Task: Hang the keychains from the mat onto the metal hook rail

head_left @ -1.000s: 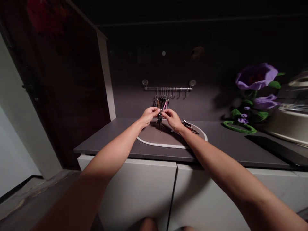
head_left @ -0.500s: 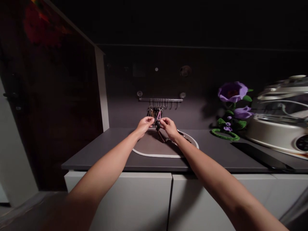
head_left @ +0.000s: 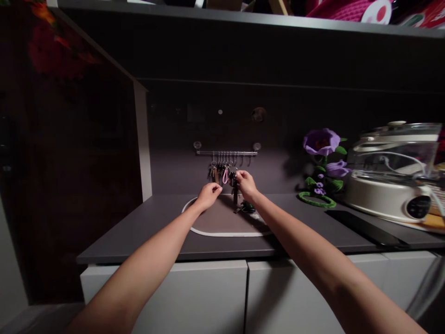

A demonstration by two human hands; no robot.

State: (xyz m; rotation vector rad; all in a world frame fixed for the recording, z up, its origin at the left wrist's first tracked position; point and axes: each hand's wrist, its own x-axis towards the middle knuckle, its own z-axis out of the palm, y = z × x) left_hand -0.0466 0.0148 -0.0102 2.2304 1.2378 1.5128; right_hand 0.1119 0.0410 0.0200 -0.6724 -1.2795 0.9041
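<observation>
A clear hook rail is fixed to the dark wall, with several bunches of keys hanging side by side on its left and middle hooks. One of them carries a pink loop. My right hand pinches a bunch of dark keys just below the rail, to the right of the pink loop. My left hand hovers over the mat, thumb and fingertips together; anything between them is too small to see. More keys lie on the brown white-rimmed mat.
Purple artificial flowers with a green ring base stand on the counter to the right. Beside them are a cream appliance with a clear top and a flat black object. A loaded shelf overhangs above.
My view has tilted upward, bringing the shelf in. The right hand now holds a dark key bunch near the hooks, and the left hand has dropped slightly away from the hanging keys.
</observation>
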